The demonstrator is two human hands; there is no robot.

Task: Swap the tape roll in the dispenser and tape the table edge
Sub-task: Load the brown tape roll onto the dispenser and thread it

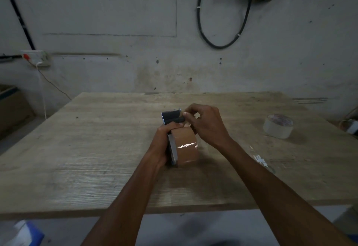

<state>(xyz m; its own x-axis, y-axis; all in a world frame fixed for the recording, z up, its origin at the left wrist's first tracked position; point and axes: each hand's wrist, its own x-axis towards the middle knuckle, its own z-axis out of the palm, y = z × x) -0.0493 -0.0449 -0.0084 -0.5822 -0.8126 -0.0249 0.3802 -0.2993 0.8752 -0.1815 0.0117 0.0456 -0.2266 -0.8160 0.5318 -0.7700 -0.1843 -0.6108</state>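
Note:
A tape dispenser [170, 117] with a dark front plate and roller is held above the middle of the wooden table [96, 148]. A brown tape roll [187, 147] sits in it. My left hand [161, 145] grips the dispenser's body from the left side. My right hand [205, 123] pinches the brown tape's end at the dark roller near the dispenser's front. A clear tape roll [278, 125] lies flat on the table at the right, apart from both hands.
The table's near edge [77, 213] runs across the lower view. A scrap of clear tape [260, 160] lies on the table by my right forearm. A cardboard box [11, 108] stands on the floor at the left, and a black cable [219, 46] hangs on the wall behind.

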